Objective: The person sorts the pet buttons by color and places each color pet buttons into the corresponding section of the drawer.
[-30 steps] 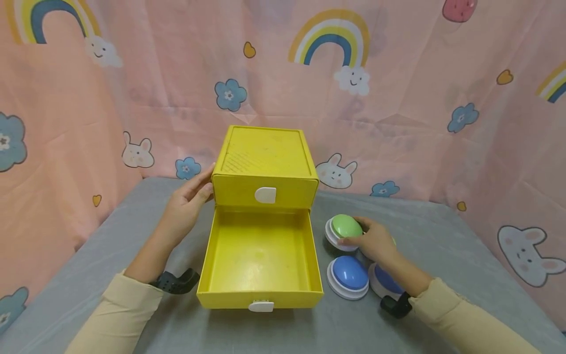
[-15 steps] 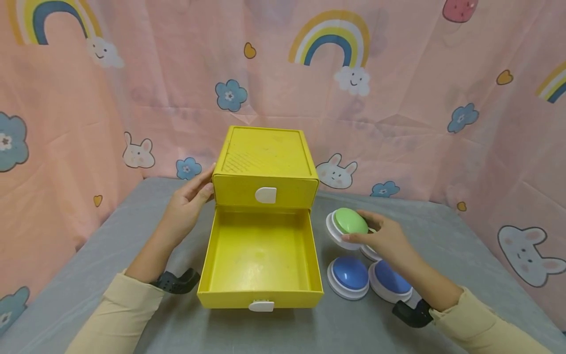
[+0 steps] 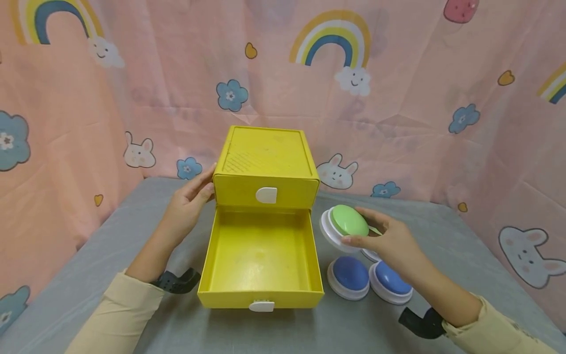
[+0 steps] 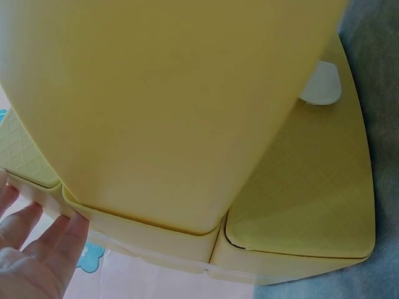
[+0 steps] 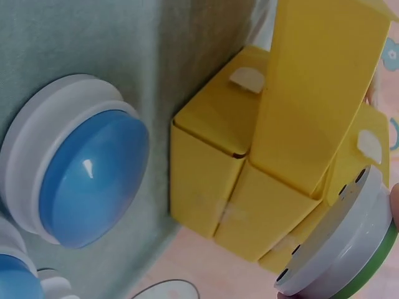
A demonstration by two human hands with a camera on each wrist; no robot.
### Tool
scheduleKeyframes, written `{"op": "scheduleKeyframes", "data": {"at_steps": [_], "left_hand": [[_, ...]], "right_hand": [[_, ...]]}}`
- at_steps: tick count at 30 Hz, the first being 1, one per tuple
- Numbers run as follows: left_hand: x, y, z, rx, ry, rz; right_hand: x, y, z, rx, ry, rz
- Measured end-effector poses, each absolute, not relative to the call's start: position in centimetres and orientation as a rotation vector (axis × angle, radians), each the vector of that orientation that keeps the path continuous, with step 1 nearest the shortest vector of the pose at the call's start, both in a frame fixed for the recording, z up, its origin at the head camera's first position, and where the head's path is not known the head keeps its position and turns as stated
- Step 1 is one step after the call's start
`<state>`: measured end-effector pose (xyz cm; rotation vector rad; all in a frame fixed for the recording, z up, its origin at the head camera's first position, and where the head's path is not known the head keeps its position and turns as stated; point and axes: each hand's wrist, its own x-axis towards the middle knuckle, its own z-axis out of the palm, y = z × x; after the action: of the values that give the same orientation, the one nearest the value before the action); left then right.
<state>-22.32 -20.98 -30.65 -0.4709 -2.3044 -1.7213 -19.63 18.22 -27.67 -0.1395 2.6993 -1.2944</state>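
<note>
My right hand (image 3: 393,243) grips a green-domed push button (image 3: 349,221) by its edge, thumb in front and fingers behind. It is tilted above the table; its white base (image 5: 340,240) shows in the right wrist view. My left hand (image 3: 185,204) rests with extended fingers against the left side of a yellow drawer unit (image 3: 269,152). Its fingertips touch the side wall in the left wrist view. The unit's middle drawer (image 3: 261,300) is pulled far out, with nothing inside. Above it, the top drawer (image 3: 234,191) is closed.
Two blue-domed push buttons (image 3: 350,273) (image 3: 391,279) stand right of the pulled-out drawer. Behind them, another white-based button (image 3: 370,255) is mostly hidden by my right hand. The grey cloth-covered table (image 3: 460,255) ends at a pink patterned curtain (image 3: 274,98).
My right hand has lifted the green push button off the table, tilted it and brought it slightly left. The left hand and drawer unit have stayed in place.
</note>
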Motion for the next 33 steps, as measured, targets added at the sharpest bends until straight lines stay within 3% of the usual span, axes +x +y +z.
{"op": "scheduleKeyframes", "data": {"at_steps": [33], "left_hand": [[-22.2, -20.8, -30.5, -0.457, -2.286, -1.754]], "right_hand": [[-17.8, 13.0, -26.3, -0.497, 2.648, -1.406]]}}
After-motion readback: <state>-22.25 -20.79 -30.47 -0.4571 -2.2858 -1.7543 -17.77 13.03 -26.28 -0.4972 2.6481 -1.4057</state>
